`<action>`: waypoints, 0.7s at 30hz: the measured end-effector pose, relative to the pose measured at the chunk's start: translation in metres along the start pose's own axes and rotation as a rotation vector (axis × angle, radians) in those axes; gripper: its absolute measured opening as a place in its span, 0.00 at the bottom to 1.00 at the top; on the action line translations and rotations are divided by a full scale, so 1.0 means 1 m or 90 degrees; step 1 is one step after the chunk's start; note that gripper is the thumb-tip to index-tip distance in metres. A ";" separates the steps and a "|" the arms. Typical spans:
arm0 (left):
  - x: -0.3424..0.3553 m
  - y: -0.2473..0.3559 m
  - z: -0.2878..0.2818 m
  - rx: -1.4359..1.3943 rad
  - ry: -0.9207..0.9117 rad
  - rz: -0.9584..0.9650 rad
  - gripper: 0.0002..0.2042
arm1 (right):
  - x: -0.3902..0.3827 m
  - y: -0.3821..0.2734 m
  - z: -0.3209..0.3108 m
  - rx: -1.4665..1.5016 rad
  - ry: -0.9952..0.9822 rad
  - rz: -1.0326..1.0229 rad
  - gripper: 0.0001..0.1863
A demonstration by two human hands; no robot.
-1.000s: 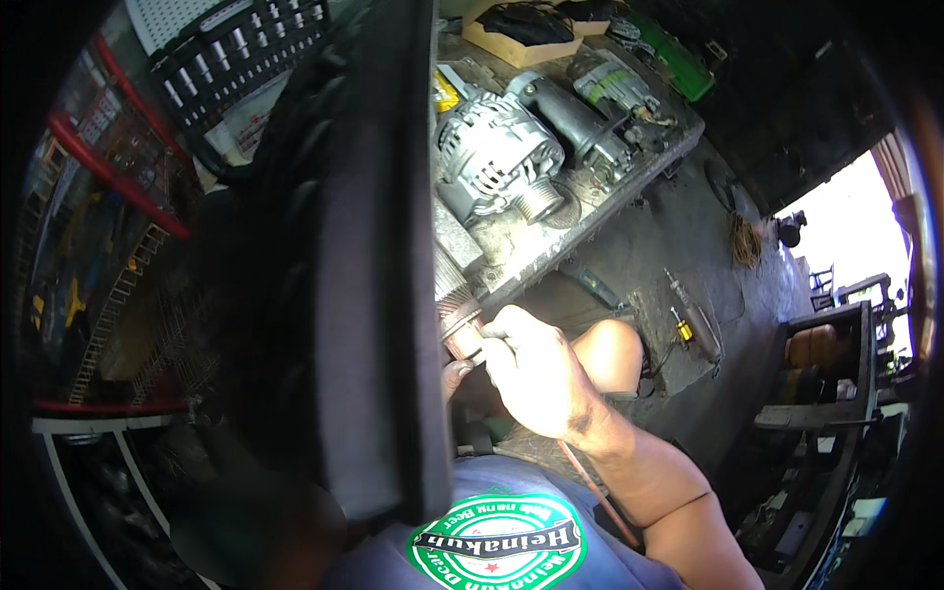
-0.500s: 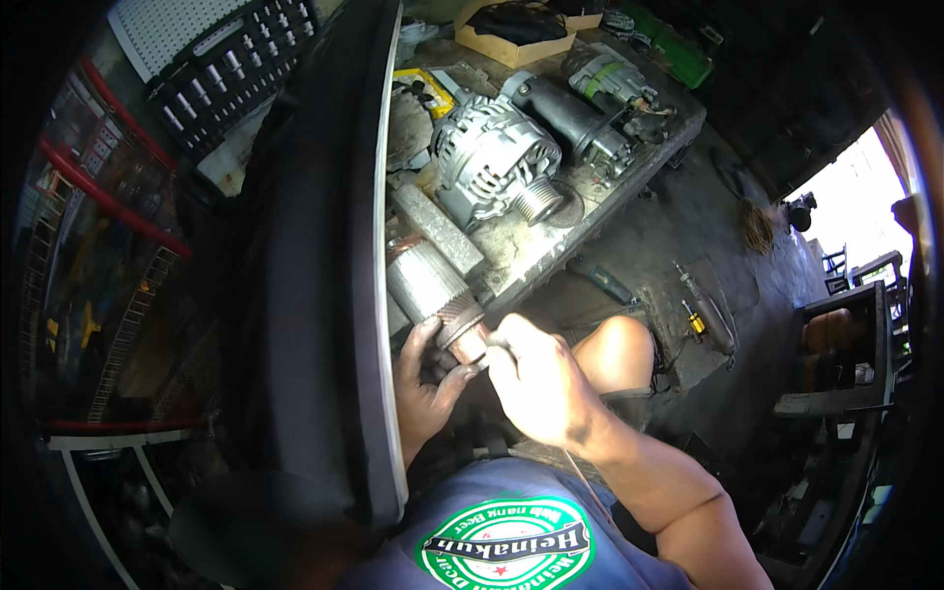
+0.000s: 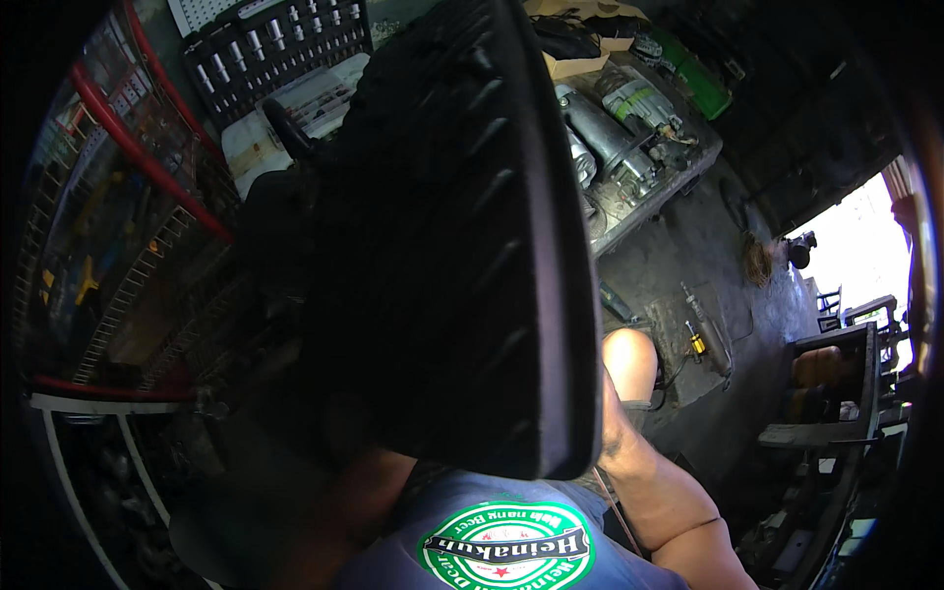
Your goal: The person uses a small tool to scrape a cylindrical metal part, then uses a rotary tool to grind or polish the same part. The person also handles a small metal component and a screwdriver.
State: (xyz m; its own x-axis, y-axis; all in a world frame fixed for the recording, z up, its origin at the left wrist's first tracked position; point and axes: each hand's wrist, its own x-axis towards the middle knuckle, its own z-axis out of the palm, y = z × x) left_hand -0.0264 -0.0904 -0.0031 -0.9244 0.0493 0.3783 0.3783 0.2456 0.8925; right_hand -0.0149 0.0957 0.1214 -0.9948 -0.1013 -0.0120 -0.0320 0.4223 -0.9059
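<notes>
A large black ribbed object (image 3: 442, 236) fills the middle of the view very close up, hiding both of my hands and whatever they touch. My right forearm (image 3: 649, 492) rises from the lower right and disappears behind it at the wrist. Part of my left forearm (image 3: 379, 472) shows dimly below it. My bare knee (image 3: 629, 364) is just right of the black object. Beyond its edge, a dark cylindrical motor (image 3: 615, 147), an alternator with a green band (image 3: 634, 103) and part of a silver housing (image 3: 580, 157) lie on the workbench (image 3: 639, 221).
A socket set (image 3: 275, 44) and red-framed rack (image 3: 147, 167) stand at left. A floor mat (image 3: 678, 374) holds an elongated grey tool and a yellow-handled screwdriver (image 3: 696, 342). Coiled cable (image 3: 757, 258) lies near the bright doorway (image 3: 855, 236). A shelf unit (image 3: 816, 433) is at right.
The black object has swung rightward across the view, covering my hands, the copper-ended cylindrical part they held and most of the large alternator, all visible half a second ago.
</notes>
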 end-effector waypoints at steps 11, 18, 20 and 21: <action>-0.002 -0.003 0.002 -0.084 -0.022 -0.050 0.33 | -0.005 -0.041 -0.003 0.008 0.083 -0.158 0.04; 0.002 -0.008 0.001 0.141 -0.003 0.098 0.37 | -0.002 -0.007 0.008 -0.119 0.043 -0.145 0.03; 0.001 -0.009 -0.001 0.103 0.003 0.122 0.37 | -0.006 0.006 -0.002 -0.107 -0.033 -0.051 0.05; 0.001 -0.009 -0.001 0.066 -0.009 0.104 0.37 | -0.013 0.011 -0.011 -0.124 -0.052 -0.016 0.06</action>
State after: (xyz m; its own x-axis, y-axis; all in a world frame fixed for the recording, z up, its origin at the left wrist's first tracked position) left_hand -0.0305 -0.0937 -0.0105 -0.8517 0.1102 0.5123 0.5174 0.3320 0.7888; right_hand -0.0032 0.1116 0.1165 -0.9824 -0.1841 -0.0320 -0.0831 0.5840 -0.8075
